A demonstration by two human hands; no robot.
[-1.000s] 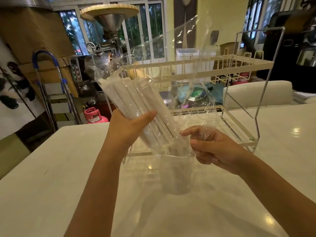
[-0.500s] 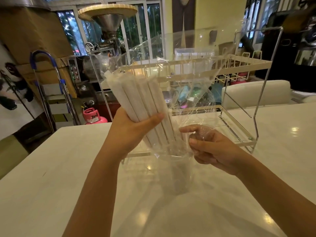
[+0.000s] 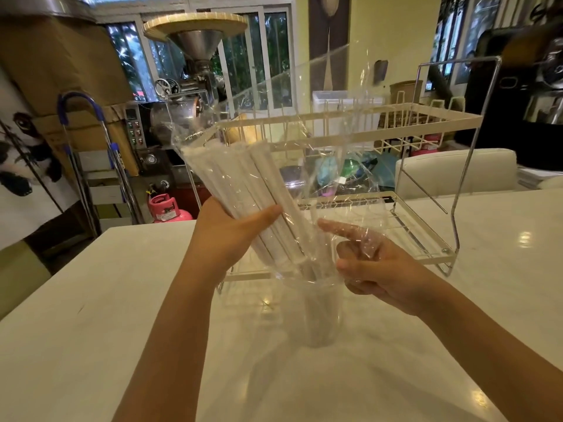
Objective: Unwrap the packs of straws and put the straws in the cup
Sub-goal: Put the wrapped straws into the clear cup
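My left hand [image 3: 227,236] grips a bundle of white paper-wrapped straws [image 3: 243,190], tilted with the tops leaning up and left. Their lower ends point into a clear plastic cup [image 3: 316,312] that stands on the white table. A clear plastic wrapper [image 3: 332,126] hangs loose around the bundle and billows up to the right. My right hand [image 3: 374,269] is beside the cup's rim, fingers curled on the lower part of the wrapper, index finger stretched toward the straws.
A white wire dish rack [image 3: 405,190] with a chrome frame stands on the table [image 3: 91,330] right behind the cup. Beyond the table's far edge are a cream chair [image 3: 457,172], a pink gas cylinder [image 3: 166,208] and a metal roasting machine [image 3: 189,86].
The straw bundle has dipped slightly, its lower ends closer to the cup. The loose wrapper has billowed higher on the right. My right hand has stayed by the cup rim.
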